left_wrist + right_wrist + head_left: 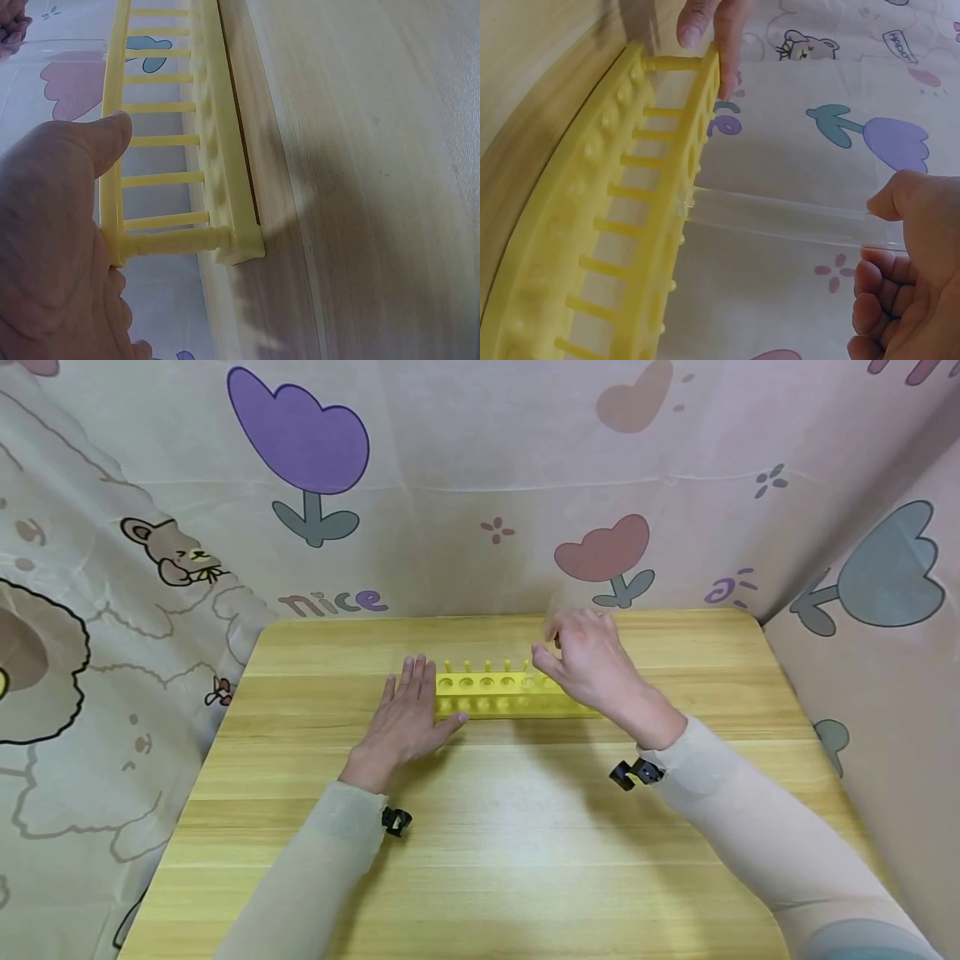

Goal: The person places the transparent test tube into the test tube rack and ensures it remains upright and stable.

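A yellow test tube rack stands on the table, with a row of round holes on top and a row of pegs along its back. My left hand rests against the rack's left end, fingers straight and thumb on the upper plate's front edge. Above the rack's right part, my right hand pinches a clear test tube between thumb and fingers. In the right wrist view, the tube's far end meets a hole in the upper plate. My right hand covers the rack's right end in the head view.
The wooden table reaches back to a patterned curtain, and more curtain hangs on both sides. A black wrist mount sits on the left sleeve, and another wrist mount on the right.
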`<state>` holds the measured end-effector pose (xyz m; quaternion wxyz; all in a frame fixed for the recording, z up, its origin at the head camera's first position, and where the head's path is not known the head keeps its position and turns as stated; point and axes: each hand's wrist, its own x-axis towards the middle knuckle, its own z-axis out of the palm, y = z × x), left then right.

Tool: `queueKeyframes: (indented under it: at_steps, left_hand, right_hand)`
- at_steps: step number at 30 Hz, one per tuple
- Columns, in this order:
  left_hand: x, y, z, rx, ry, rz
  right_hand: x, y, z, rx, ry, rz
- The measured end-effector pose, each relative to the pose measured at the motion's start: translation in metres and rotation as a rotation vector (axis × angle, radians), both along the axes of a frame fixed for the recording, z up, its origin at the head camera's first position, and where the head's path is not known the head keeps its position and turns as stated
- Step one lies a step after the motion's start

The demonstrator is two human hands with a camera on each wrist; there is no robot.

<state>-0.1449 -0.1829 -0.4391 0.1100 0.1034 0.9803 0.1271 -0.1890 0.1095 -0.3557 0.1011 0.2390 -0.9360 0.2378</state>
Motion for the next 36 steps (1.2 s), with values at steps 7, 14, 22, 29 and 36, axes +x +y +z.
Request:
queueKeyframes:
  at_steps: [7, 14, 22, 29, 36]
  left_hand:
    - [0.0, 0.0, -0.001, 0.01, 0.009, 0.001]
    - [0.0, 0.0, -0.001, -0.002, 0.014, -0.005]
    - [0.0, -0.001, -0.002, 0.006, 0.011, -0.004]
    - [0.0, -0.001, -0.003, 0.011, 0.001, -0.004]
    - [0.0, -0.001, -0.003, 0.012, 0.007, -0.004]
  right_hand:
    - [0.0, -0.001, -0.007, 0.008, -0.01, 0.007]
    - [-0.002, -0.004, -0.017, 0.02, -0.023, 0.011]
    - [-0.002, -0.008, -0.032, 0.042, -0.044, 0.002]
    - [-0.003, -0.01, -0.045, 0.053, -0.06, -0.001]
    - [-0.002, -0.012, -0.052, 0.068, -0.073, -0.001]
